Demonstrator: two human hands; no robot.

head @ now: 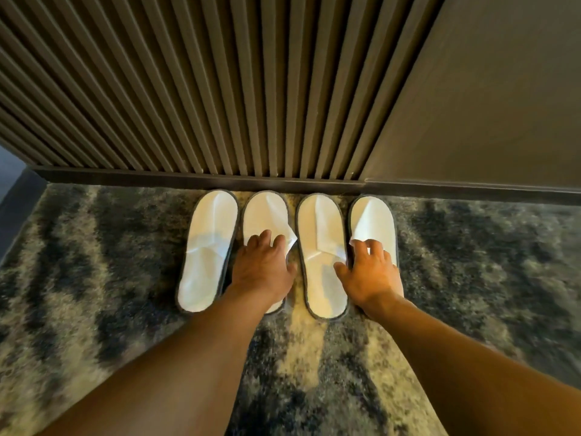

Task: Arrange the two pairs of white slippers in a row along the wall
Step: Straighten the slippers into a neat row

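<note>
Several white slippers with dark edging lie side by side on the carpet, toes against the baseboard (157, 175). The far-left slipper (207, 247) and the third slipper (320, 234) lie untouched, apart from my right thumb resting on the third. My left hand (261, 269) lies on the second slipper (264, 212), fingers at the edge of its upper, whose corner is lifted. My right hand (367, 275) covers the heel half of the far-right slipper (374, 218), fingers curled on the edge of its upper.
A brown vertically slatted wall (220, 89) rises behind the slippers, with a flat brown panel (487, 89) to its right. The floor is a shaggy grey and beige patterned carpet (94, 262) that spreads to both sides.
</note>
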